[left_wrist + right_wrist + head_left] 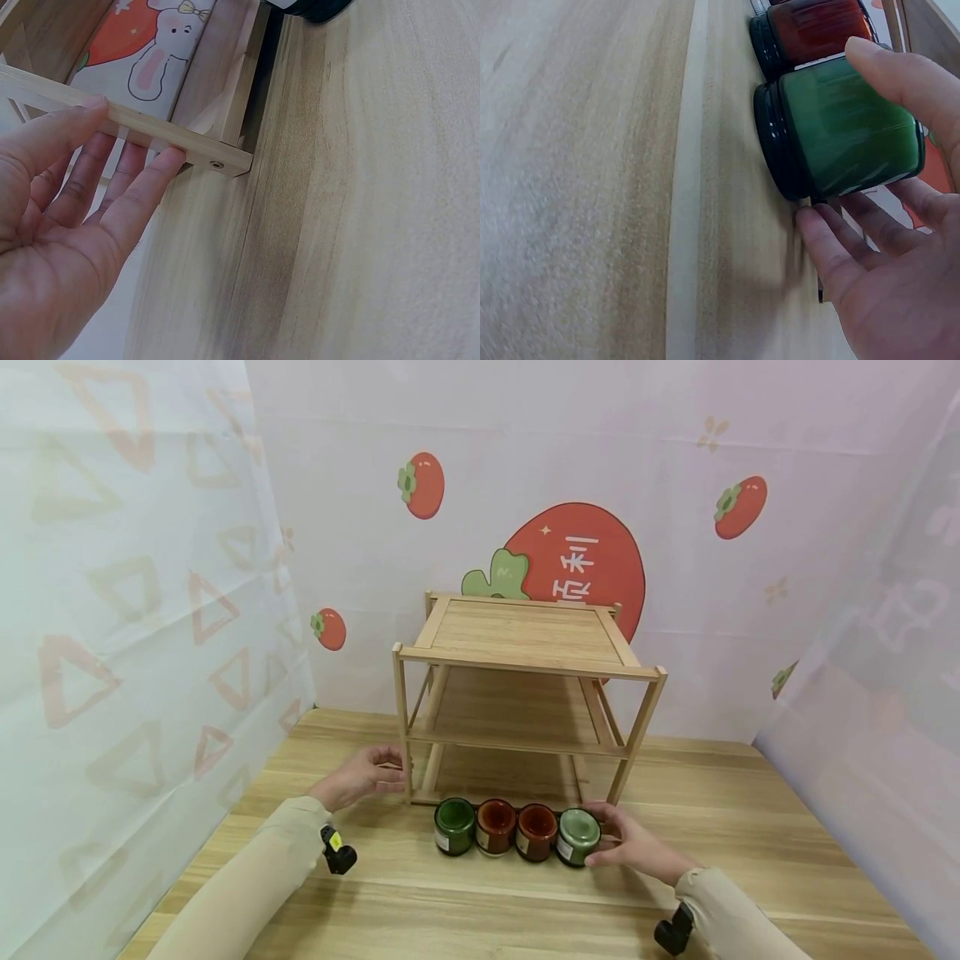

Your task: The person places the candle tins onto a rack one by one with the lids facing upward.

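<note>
Several coloured glass jars stand in a row along the front foot of a wooden shelf. From left to right come a dark green jar, two red-brown jars, the left and the right, and a pale green jar. My right hand holds the pale green jar from its right side, thumb and fingers spread about it. In the right wrist view, that jar has a dark rim at the table. My left hand touches the shelf's front left post with relaxed fingers.
A wooden table lies under everything. Behind the shelf hangs a white cloth printed with red fruit; printed cloth also covers the left side and right side. The shelf has open tiers above the jars.
</note>
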`<state>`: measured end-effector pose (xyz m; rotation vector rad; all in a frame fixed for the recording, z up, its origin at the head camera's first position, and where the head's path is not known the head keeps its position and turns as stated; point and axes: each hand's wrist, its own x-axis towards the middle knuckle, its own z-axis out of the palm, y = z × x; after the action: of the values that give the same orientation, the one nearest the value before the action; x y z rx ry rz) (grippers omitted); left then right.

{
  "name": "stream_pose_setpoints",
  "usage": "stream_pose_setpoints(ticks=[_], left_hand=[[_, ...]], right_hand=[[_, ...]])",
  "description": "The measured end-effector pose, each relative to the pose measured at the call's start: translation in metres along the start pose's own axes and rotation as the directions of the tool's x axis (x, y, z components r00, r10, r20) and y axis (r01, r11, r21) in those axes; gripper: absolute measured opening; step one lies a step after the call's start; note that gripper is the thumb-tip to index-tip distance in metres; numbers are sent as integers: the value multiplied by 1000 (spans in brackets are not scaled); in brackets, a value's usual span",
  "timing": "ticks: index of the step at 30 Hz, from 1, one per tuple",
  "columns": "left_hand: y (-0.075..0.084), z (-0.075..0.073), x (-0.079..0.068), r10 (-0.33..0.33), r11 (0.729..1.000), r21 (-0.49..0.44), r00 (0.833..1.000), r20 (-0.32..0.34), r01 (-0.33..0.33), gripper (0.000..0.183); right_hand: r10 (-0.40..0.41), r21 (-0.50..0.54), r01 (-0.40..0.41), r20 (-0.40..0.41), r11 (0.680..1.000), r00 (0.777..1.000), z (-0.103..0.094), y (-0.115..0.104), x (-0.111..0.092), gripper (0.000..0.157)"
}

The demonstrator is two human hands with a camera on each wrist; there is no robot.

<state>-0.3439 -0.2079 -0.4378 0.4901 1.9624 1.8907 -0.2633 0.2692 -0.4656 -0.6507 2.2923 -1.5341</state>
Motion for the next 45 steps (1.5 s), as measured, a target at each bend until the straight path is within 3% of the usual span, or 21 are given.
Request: stream_pose_setpoints(ticks=[14, 24, 45], left_hand=[[-3, 0, 2, -19, 1000, -18, 1000, -8, 19, 26], [-2, 0, 2, -20, 1000, -20, 1000, 1, 20, 26], [-2, -2, 3, -20, 1000, -12, 1000, -2, 20, 25]], right_hand=[[35, 72, -36, 14, 997, 999, 4, 7, 4, 90], [31, -4, -31, -5, 1000, 1000, 4, 8, 7, 87], [14, -33, -14, -8, 999, 1000, 3, 7, 11, 83]])
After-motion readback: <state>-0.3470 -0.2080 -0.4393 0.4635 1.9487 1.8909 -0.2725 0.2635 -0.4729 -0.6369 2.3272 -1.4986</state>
